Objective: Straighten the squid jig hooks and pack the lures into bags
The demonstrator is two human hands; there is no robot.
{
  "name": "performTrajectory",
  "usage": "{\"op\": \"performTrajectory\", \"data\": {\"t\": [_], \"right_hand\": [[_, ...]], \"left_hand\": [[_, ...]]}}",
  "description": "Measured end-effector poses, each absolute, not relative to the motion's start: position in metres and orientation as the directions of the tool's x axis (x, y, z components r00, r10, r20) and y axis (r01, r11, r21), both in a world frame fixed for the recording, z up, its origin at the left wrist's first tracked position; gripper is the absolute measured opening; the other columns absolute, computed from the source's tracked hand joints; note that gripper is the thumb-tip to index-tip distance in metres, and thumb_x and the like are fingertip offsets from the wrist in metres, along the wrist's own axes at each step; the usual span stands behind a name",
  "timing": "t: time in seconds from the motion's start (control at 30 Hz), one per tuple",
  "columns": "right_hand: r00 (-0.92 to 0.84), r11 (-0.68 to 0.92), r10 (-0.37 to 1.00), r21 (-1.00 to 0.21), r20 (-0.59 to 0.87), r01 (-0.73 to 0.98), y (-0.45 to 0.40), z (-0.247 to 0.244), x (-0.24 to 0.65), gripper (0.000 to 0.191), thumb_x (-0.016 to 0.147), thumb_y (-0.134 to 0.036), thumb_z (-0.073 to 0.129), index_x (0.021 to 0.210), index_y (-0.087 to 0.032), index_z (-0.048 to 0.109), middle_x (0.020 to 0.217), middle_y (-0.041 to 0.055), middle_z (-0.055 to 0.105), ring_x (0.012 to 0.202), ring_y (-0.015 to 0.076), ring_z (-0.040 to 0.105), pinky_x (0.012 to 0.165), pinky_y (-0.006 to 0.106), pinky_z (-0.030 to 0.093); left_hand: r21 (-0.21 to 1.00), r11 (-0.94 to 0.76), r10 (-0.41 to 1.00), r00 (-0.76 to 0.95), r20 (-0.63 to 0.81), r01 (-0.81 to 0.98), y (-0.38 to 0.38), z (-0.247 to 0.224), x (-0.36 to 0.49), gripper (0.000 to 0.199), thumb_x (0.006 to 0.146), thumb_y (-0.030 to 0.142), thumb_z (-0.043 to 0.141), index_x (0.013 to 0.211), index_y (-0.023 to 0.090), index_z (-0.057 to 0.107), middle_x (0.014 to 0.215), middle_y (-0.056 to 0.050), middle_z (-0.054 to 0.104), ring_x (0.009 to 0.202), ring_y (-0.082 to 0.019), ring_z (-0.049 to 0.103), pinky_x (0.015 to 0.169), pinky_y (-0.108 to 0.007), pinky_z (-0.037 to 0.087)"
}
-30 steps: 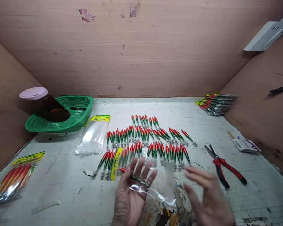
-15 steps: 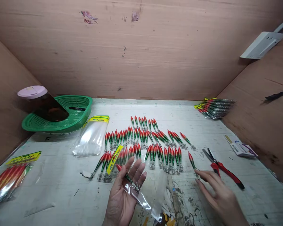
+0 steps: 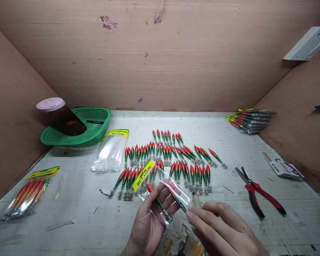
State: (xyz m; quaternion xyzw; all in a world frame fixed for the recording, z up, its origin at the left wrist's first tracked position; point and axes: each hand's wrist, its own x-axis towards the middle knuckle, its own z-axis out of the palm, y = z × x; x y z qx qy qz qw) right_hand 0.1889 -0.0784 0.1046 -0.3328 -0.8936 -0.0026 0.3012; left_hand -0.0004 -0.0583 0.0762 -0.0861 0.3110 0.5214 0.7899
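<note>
My left hand [image 3: 152, 217], palm up, holds a clear plastic bag with a yellow "BCT LURE" header [image 3: 143, 175] between thumb and fingers. Inside it lies one red-and-green squid jig [image 3: 160, 202], its hooks toward my wrist. My right hand [image 3: 221, 227] pinches a second squid jig [image 3: 178, 198] near its hook end; its red nose is at the bag, over my left fingers. Whether that jig is fully inside the clear film I cannot tell. Beyond my hands, rows of matching squid jigs [image 3: 193, 174] lie on the white table surface [image 3: 80, 199].
Red-handled pliers [image 3: 256, 192] lie at right, near a small box [image 3: 281, 165]. Header bags [image 3: 110, 151] are stacked left of the jigs. A green basket [image 3: 101, 137] holds a dark bottle [image 3: 66, 121]. Filled packs lie at far left [image 3: 29, 197] and back right [image 3: 252, 121].
My right hand has picked up the jig at the right end of the front row and brought it left to the bag in my left hand. The view has shifted slightly.
</note>
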Motion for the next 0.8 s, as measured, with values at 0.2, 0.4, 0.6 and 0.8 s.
{"op": "performTrajectory", "data": {"t": [0.2, 0.4, 0.6, 0.8], "right_hand": [[-0.495, 0.719, 0.597, -0.147, 0.632, 0.679, -0.076, 0.089, 0.172, 0.041, 0.102, -0.022, 0.029, 0.115, -0.02, 0.067, 0.112, 0.0113, 0.072, 0.107, 0.0261, 0.06, 0.088, 0.044, 0.048], [-0.478, 0.726, 0.607, -0.199, 0.635, 0.658, -0.071, 0.082, 0.162, 0.031, 0.097, -0.019, 0.043, 0.116, -0.021, 0.067, 0.1, 0.0066, 0.075, 0.093, 0.0236, 0.062, 0.087, 0.045, 0.044], [-0.126, 0.478, 0.791, -0.476, 0.598, 0.738, -0.061, 0.064, 0.218, 0.022, 0.087, -0.015, 0.061, 0.107, -0.024, 0.064, 0.095, 0.0055, 0.069, 0.092, 0.0215, 0.064, 0.075, 0.034, 0.053], [-0.172, 0.32, 0.925, -0.448, 0.339, 0.835, -0.042, 0.01, 0.264, 0.018, 0.092, -0.03, 0.052, 0.102, -0.022, 0.064, 0.091, 0.0064, 0.065, 0.083, 0.0202, 0.066, 0.066, 0.03, 0.056]], "left_hand": [[0.243, 0.458, 0.795, 0.272, -0.542, -0.855, -0.061, 0.074, -0.001, 0.027, 0.093, 0.025, 0.051, 0.102, 0.01, 0.072, 0.104, -0.013, 0.075, 0.1, -0.025, 0.07, 0.097, -0.04, 0.05], [0.281, 0.44, 0.79, 0.219, -0.573, -0.853, -0.06, 0.074, -0.002, 0.027, 0.092, 0.024, 0.054, 0.109, 0.011, 0.069, 0.105, -0.015, 0.075, 0.102, -0.026, 0.069, 0.096, -0.04, 0.051], [0.288, 0.35, 0.79, 0.116, -0.601, -0.891, -0.054, 0.071, -0.01, 0.025, 0.095, 0.024, 0.049, 0.107, 0.013, 0.068, 0.104, -0.015, 0.075, 0.098, -0.027, 0.071, 0.087, -0.044, 0.057], [0.317, 0.358, 0.782, 0.097, -0.616, -0.878, -0.05, 0.072, -0.007, 0.035, 0.093, 0.013, 0.052, 0.127, 0.016, 0.058, 0.109, -0.014, 0.074, 0.099, -0.023, 0.071, 0.084, -0.035, 0.059]]}}
